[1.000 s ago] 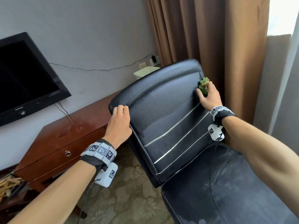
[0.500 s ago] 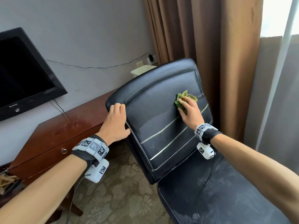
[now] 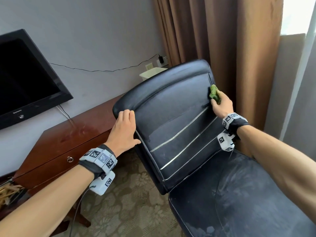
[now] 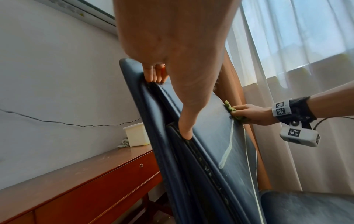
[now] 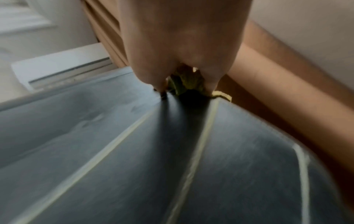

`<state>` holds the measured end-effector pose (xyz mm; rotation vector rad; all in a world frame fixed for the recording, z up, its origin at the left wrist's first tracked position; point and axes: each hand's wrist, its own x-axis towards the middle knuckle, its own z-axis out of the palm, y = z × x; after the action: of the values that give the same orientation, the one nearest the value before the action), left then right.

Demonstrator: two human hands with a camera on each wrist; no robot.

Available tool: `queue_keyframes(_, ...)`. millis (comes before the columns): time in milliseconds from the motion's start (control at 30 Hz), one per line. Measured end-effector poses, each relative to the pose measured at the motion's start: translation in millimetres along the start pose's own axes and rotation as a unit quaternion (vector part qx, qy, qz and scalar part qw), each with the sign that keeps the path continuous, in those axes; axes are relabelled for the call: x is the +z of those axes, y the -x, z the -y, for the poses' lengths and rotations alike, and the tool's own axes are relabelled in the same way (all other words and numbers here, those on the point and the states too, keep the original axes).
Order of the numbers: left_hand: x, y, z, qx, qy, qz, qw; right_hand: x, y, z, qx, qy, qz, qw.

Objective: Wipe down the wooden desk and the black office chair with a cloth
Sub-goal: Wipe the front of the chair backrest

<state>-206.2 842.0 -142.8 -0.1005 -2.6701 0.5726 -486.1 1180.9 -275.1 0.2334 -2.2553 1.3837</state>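
Observation:
The black office chair [image 3: 172, 117] fills the middle of the head view, its backrest [image 4: 210, 136] facing me and its dusty seat [image 3: 248, 202] at the lower right. My left hand [image 3: 124, 130] grips the backrest's left edge, fingers curled over it [image 4: 155, 74] and thumb on the front. My right hand [image 3: 221, 104] holds a bunched green cloth [image 3: 213, 93] against the backrest's upper right edge; the cloth [image 5: 184, 84] shows between thumb and fingers. A darker wiped band crosses the backrest. The wooden desk [image 3: 68, 137] stands behind the chair on the left.
A black TV [image 3: 25, 77] hangs on the wall above the desk. A white box [image 3: 150, 73] sits on the desk's far end, by a wall socket with a cable. Brown curtains [image 3: 222, 40] hang close behind the chair. Patterned carpet [image 3: 133, 202] lies below.
My right hand has swept the cloth from the backrest's middle back to its upper right edge. My left hand has kept its grip on the left edge.

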Motion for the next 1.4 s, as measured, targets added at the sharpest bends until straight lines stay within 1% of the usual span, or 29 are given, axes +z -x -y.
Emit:
queue_keyframes(67, 0.8, 1.9, 0.4, -0.002, -0.013, 0.002, 1.0, 14.6, 12.6, 12.3, -0.003, -0.018, -0.039, 0.999)
queue_keyframes(133, 2.1, 2.0, -0.3, -0.006, -0.009, -0.002, 1.0, 28.7, 24.9, 23.1, 0.001, -0.018, -0.057, 0.998)
queue_keyframes(233, 3.2, 1.3, -0.2, -0.008, -0.002, -0.004, 1.0, 50.9, 47.6, 35.3, -0.011, -0.018, -0.064, 0.998)
queue_keyframes(367, 2.4, 3.2, -1.1, -0.011, 0.006, -0.002, 1.0, 82.5, 103.5, 69.4, -0.057, -0.045, -0.06, 0.995)
queue_keyframes(433, 2.0, 3.9, -1.7, -0.012, 0.01, -0.008, 1.0, 96.4, 133.7, 95.0, -0.068, -0.082, -0.052, 0.993)
queue_keyframes(500, 0.8, 4.9, -1.8, -0.015, 0.014, -0.01, 1.0, 108.7, 161.8, 125.1, -0.097, -0.108, -0.034, 0.989)
queue_keyframes(567, 0.0, 6.0, -2.0, -0.016, 0.022, -0.011, 1.0, 117.9, 192.3, 151.7, -0.139, -0.118, 0.002, 0.983)
queue_keyframes(633, -1.6, 8.0, -1.6, -0.016, 0.025, -0.012, 1.0, 121.7, 216.0, 169.6, -0.164, -0.136, 0.042, 0.976)
queue_keyframes(700, -2.0, 9.1, -0.7, -0.013, 0.021, -0.017, 1.0, 116.8, 221.0, 182.8, -0.156, -0.167, 0.043, 0.973)
queue_keyframes(767, -1.5, 9.2, 0.3, -0.007, 0.021, -0.022, 1.0, 109.4, 212.4, 193.0, -0.134, -0.203, 0.012, 0.97)
queue_keyframes(800, -1.2, 9.3, 0.8, -0.006, 0.022, -0.022, 1.0, 105.3, 206.5, 198.1, -0.128, -0.206, 0.008, 0.97)
queue_keyframes(833, -1.2, 9.4, 1.3, -0.007, 0.022, -0.019, 1.0, 102.7, 201.4, 202.6, -0.132, -0.198, 0.017, 0.971)
queue_keyframes(900, -0.9, 9.9, 1.6, -0.006, 0.024, -0.012, 1.0, 101.4, 200.5, 208.2, -0.169, -0.163, 0.053, 0.971)
queue_keyframes(967, -0.2, 10.4, 2.3, -0.002, 0.028, -0.01, 1.0, 106.2, 213.4, 205.2, -0.238, -0.123, 0.08, 0.96)
queue_keyframes(1033, 1.4, 10.8, 3.6, -0.003, 0.037, -0.016, 0.999, 115.6, 232.2, 191.2, -0.302, -0.085, 0.089, 0.945)
queue_keyframes(1133, 2.0, 10.5, 3.3, -0.003, 0.032, -0.012, 0.999, 125.7, 250.1, 163.1, -0.342, -0.018, 0.086, 0.936)
queue_keyframes(1200, 1.1, 9.9, 1.3, -0.004, 0.023, -0.004, 1.0, 126.6, 254.9, 144.2, -0.361, 0.007, 0.086, 0.929)
queue_keyframes(1300, -0.4, 10.5, -1.6, -0.008, 0.013, -0.001, 1.0, 124.4, 263.4, 111.5, -0.386, 0.024, 0.114, 0.915)
queue_keyframes(1400, -0.3, 11.3, -4.5, -0.005, 0.002, -0.002, 1.0, 112.1, 265.4, 75.1, -0.426, 0.05, 0.148, 0.891)
